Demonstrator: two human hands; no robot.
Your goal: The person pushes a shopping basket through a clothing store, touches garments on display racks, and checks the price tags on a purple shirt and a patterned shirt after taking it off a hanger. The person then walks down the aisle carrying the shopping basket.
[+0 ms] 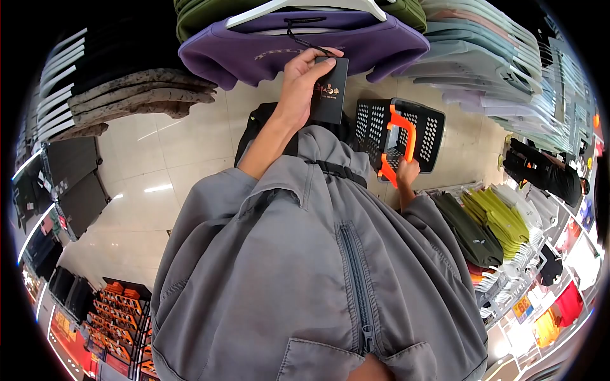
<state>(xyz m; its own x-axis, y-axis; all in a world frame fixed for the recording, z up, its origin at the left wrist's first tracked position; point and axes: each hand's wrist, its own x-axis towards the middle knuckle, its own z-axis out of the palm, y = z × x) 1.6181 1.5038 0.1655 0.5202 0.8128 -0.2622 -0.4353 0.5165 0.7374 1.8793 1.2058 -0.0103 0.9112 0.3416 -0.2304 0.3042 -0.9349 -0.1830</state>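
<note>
My left hand (pixel 298 89) pinches a dark hang tag (pixel 330 95) with gold lettering between thumb and fingers. A black cord runs from the tag up to the neck of a purple sweatshirt (pixel 375 47), which hangs on a white hanger (pixel 305 5). Letters across the sweatshirt's chest are partly covered by my left hand. Lower on the right, my right hand (pixel 408 171) is wrapped round the orange handle (pixel 412 136) of a black shopping basket (pixel 433 133). The perforated basket hangs beside my body, above the tiled floor.
Patterned brown garments (pixel 140 95) hang at the left, and pale grey ones (pixel 470 63) at the right. Folded olive trousers (pixel 467 228) lie on a lower right rack. Orange-handled baskets (pixel 114 317) are stacked at lower left. Another person (pixel 546 168) is at far right.
</note>
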